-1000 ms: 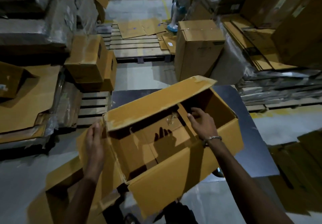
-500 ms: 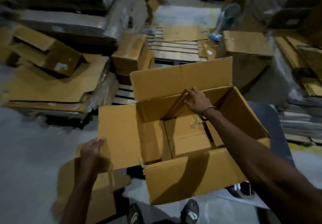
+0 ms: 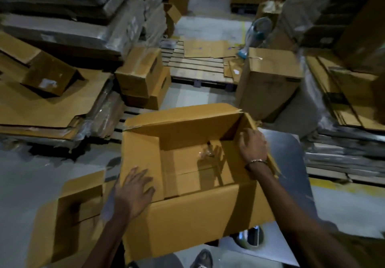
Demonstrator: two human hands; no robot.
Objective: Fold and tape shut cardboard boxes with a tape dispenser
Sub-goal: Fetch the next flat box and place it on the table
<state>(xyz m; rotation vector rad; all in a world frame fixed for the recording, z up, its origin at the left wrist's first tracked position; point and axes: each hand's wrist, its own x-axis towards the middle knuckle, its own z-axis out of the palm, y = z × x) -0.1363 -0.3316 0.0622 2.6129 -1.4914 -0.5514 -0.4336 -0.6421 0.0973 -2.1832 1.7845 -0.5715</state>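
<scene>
Standing open-topped on a grey table [image 3: 291, 148], the cardboard box [image 3: 198, 215] is seen just in front of the person, its far flap [image 3: 181, 115] raised and a scrap of clear tape [image 3: 205, 153] stuck to its floor. The left flap [image 3: 141, 153] is pressed inward by the left hand [image 3: 133, 190], laid flat with fingers straight and spread, while the right hand [image 3: 253, 144] is rested on the right rim with fingers bent over the edge, though how firmly it is gripped cannot be told. A roll of tape [image 3: 250, 237] is glimpsed below the box's near edge; stacked cartons [image 3: 143, 80], a wooden pallet [image 3: 198, 67] and flattened cardboard [image 3: 52, 105] are ranged beyond.
</scene>
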